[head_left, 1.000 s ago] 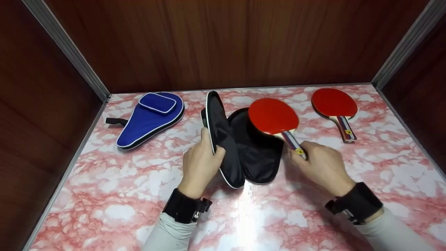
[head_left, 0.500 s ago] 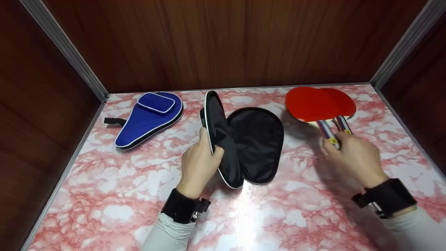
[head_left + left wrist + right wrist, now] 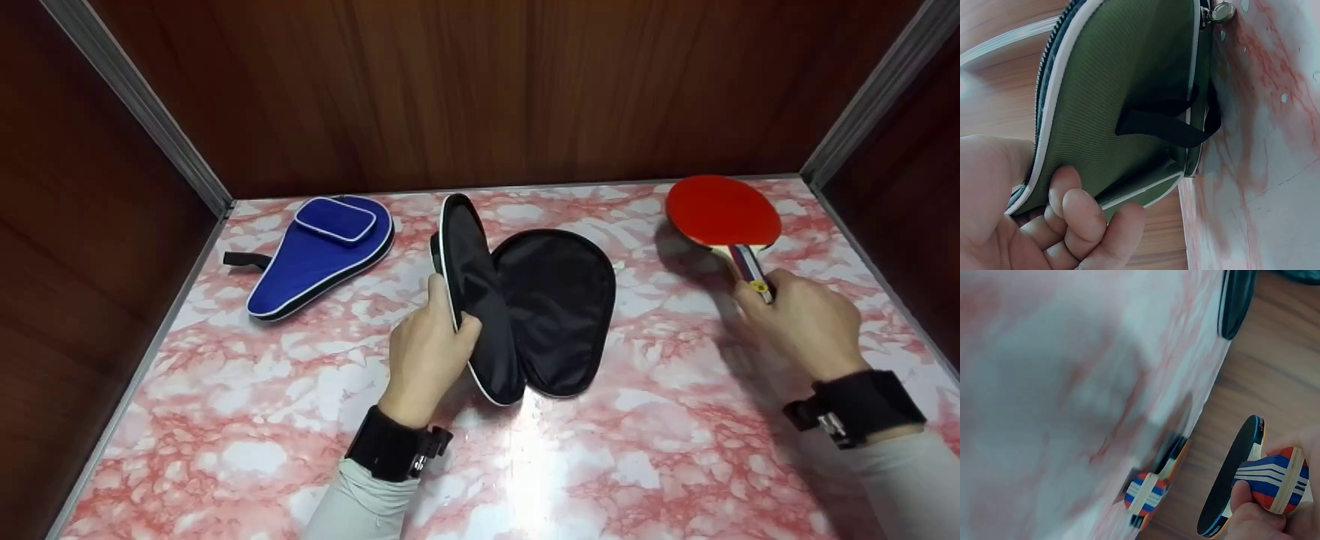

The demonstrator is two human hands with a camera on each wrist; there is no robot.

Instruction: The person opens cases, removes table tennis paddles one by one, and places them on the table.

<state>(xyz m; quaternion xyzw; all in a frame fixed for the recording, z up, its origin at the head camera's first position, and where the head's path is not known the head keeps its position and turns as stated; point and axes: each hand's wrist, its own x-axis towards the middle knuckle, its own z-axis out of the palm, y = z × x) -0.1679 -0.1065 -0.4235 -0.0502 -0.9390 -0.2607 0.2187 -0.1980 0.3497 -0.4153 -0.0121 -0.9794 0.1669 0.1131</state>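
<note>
My left hand [image 3: 429, 341] grips the raised flap of an unzipped paddle case [image 3: 553, 315], black inside with white piping. In the left wrist view the outside of this case [image 3: 1123, 67] is green, with a black strap and a zipper pull. At the far right, my right hand [image 3: 810, 322] holds a table tennis paddle [image 3: 724, 210] by its striped handle, red face up. A second paddle [image 3: 1145, 495] lies on the table in the right wrist view, below the held one. From the head view, the held paddle hides it.
A blue paddle case [image 3: 319, 259] with white piping and a black strap lies at the back left. Brown wood-grain walls [image 3: 480, 90] border the red-and-white marbled table [image 3: 262, 420] at the back and both sides.
My right hand has carried its paddle from above the open case rightward, over the second paddle, which it now covers in the head view. My left hand has stayed on the flap.
</note>
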